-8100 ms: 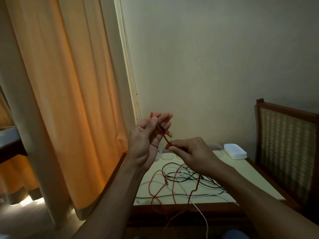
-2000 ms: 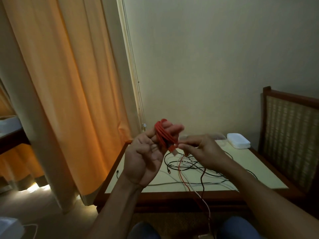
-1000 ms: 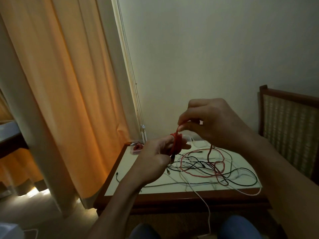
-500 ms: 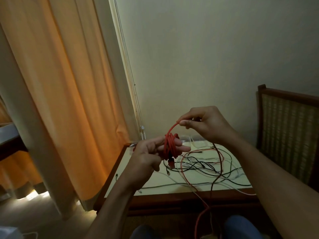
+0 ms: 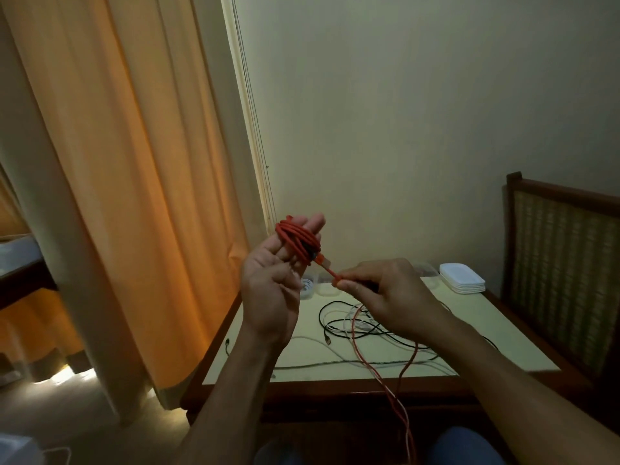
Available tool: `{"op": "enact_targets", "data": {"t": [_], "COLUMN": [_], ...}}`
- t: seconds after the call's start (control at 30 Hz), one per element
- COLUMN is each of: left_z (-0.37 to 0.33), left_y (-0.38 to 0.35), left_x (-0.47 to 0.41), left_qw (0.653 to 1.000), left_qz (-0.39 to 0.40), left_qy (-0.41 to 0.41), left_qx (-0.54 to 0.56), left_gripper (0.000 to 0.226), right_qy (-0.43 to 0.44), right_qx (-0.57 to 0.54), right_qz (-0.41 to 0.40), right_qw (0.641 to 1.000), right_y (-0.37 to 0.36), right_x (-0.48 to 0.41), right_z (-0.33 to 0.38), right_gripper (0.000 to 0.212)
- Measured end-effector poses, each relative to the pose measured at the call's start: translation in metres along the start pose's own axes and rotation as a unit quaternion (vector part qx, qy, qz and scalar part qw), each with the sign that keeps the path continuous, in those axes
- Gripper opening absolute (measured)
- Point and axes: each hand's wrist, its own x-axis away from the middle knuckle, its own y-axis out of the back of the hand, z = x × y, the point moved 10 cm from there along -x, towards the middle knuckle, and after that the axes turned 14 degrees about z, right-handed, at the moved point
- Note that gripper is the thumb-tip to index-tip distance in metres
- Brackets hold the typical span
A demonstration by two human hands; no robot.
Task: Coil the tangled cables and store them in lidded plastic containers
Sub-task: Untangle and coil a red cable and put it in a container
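My left hand (image 5: 271, 283) is raised palm up above the table's left edge, with several loops of the red cable (image 5: 297, 239) wound around its fingers. My right hand (image 5: 385, 293) pinches the same red cable just to the right of the coil, pulling a short stretch taut. The cable's free length (image 5: 407, 364) drops from that hand over the table's front edge. Black and white tangled cables (image 5: 349, 325) lie on the table under my hands. Clear plastic containers (image 5: 312, 285) stand at the table's back, partly hidden by my hands. White lids (image 5: 462, 278) are stacked at the back right.
A cream-topped table with a wooden rim (image 5: 335, 385) is in front of me. An orange curtain (image 5: 127, 182) hangs at the left. A chair with a woven back (image 5: 567, 276) stands to the right of the table. A wall is behind.
My left hand has turned palm up and risen with the red coil on its fingers. My right hand came down from above the coil to pinch the cable beside it.
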Motion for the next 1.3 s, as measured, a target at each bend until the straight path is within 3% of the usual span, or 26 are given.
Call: {"op": "enact_targets", "data": {"t": [0.13, 0.3, 0.5, 0.6, 0.83, 1.07, 1.2, 1.3], "left_z": [0.002, 0.011, 0.029, 0.031, 0.036, 0.032, 0.025, 0.020], "left_y": [0.006, 0.019, 0.013, 0.002, -0.015, -0.024, -0.032, -0.029], "left_x": [-0.001, 0.000, 0.007, 0.011, 0.015, 0.019, 0.017, 0.014], "left_qw": [0.992, 0.955, 0.917, 0.894, 0.905, 0.924, 0.951, 0.977], "left_qz": [-0.004, 0.007, 0.085, 0.126, 0.177, 0.199, 0.208, 0.169], "left_qy": [0.020, 0.069, 0.148, 0.156, 0.196, 0.202, 0.165, 0.126], "left_qx": [-0.121, -0.288, -0.359, -0.400, -0.334, -0.257, -0.160, -0.041], "left_gripper": [0.074, 0.073, 0.070, 0.056, 0.064, 0.064, 0.067, 0.066], "right_qy": [0.010, 0.050, 0.097, 0.104, 0.125, 0.071, 0.010, -0.023], "right_qx": [0.075, 0.169, 0.224, 0.232, 0.197, 0.035, -0.016, -0.031], "right_qz": [0.024, 0.024, -0.009, -0.019, -0.014, -0.009, -0.006, 0.009], "right_qw": [0.997, 0.984, 0.970, 0.967, 0.972, 0.997, 1.000, 0.999], "right_y": [-0.003, 0.004, 0.032, 0.047, 0.065, 0.075, 0.069, 0.054], "right_x": [0.007, 0.014, 0.008, -0.002, -0.031, -0.048, -0.049, -0.041], "right_z": [0.015, 0.040, 0.068, 0.076, 0.069, 0.021, -0.006, -0.022], "right_gripper": [0.017, 0.027, 0.032, 0.032, 0.012, 0.013, 0.011, 0.009]}}
